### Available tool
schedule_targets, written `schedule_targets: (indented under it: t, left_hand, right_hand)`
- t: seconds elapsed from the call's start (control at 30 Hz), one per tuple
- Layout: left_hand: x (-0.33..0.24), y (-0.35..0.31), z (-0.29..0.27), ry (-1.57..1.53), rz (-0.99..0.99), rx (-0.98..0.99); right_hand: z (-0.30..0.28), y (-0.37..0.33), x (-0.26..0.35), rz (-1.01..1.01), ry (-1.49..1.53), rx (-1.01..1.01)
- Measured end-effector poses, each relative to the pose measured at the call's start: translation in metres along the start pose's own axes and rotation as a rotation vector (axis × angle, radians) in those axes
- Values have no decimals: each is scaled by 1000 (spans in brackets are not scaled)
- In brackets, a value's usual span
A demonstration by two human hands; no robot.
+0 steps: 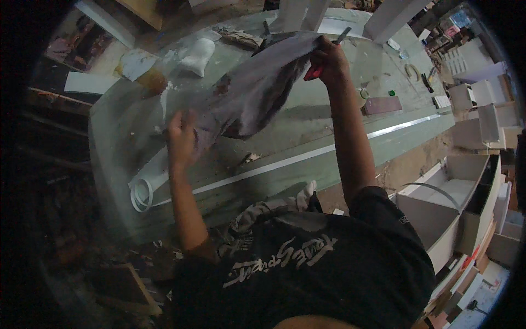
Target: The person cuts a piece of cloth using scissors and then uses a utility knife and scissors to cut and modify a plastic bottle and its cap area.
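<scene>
A stained grey cloth (257, 88) is stretched in the air above the green table, slanting between my two hands. My right hand (330, 59) grips its upper end at the far side, fingers closed. Something small and red (313, 72) shows at that same hand; its kind I cannot make out. My left hand (182, 137), slightly blurred, is closed on the cloth's lower left end. Beneath my arms a long white strip (274, 168) runs across the table, ending at the left in a loose coil (141, 195).
The green tabletop (307, 131) bears a white bag (197, 56), a brown block (382, 105), a tape roll (411, 72) and small scraps. White panels (392, 19) rise at the far edge. Pale open cabinet boxes (438, 208) stand on the right.
</scene>
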State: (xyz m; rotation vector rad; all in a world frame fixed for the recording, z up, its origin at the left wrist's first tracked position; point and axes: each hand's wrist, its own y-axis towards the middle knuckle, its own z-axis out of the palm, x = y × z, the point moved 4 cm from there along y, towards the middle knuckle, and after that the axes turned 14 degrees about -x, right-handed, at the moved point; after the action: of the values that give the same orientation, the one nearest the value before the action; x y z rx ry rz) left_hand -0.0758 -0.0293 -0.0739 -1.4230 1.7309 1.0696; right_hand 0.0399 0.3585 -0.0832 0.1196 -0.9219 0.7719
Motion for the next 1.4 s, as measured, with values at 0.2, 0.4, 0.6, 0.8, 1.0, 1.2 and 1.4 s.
schedule_targets:
  t: [0.2,0.4,0.6,0.8,1.0,1.2,1.4]
  left_hand:
    - [-13,21,-11,-289,-163,261]
    - [-22,-33,4,-635,-126,621]
    - [-41,-69,31,-851,-317,614]
    - [-38,-75,43,-886,-85,517]
    - [-59,-108,28,-406,232,528]
    - [-25,-58,2,-154,312,95]
    - [-42,-20,-24,-151,265,-37]
  right_hand:
    - [-22,-16,-7,27,-102,-207]
    - [-26,-131,-51,-273,-439,-487]
    - [20,-241,-104,35,-429,2]
    - [12,-231,-107,-27,-464,-165]
    - [21,-220,-93,133,-410,-144]
    - [36,-206,-79,69,-506,-13]
    - [26,-206,-94,147,-367,0]
